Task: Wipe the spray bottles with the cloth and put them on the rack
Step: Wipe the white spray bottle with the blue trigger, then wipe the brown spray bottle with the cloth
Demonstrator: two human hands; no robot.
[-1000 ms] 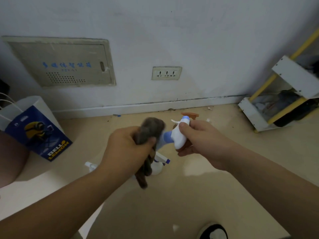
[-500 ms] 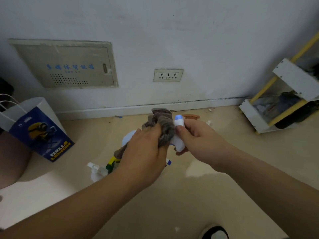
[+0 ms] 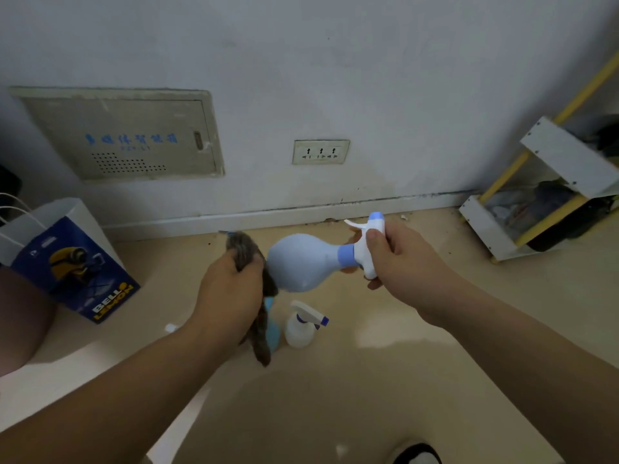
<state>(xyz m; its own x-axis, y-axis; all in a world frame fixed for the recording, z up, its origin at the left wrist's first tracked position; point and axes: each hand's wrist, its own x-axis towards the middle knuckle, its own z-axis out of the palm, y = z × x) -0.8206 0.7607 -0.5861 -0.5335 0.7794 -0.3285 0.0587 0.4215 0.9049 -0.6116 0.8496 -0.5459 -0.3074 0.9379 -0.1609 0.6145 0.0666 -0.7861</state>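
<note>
My right grip curled round bottle head; bottle midair, long axis level, body pointing left at cloth bunched in my left grip, just beside. Rack lay right, nearer right grip.

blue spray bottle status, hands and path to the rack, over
Right hand holds blue spray bottle sideways by its head. Left hand grips cloth at its base. Rack to the right, nothing seen in the way.

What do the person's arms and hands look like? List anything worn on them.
The left hand and right hand are bare: no gloves, no rings visible. The left forearm and right forearm are bare too, as far as the frame shows: no sleeves, watch or bands.
</note>
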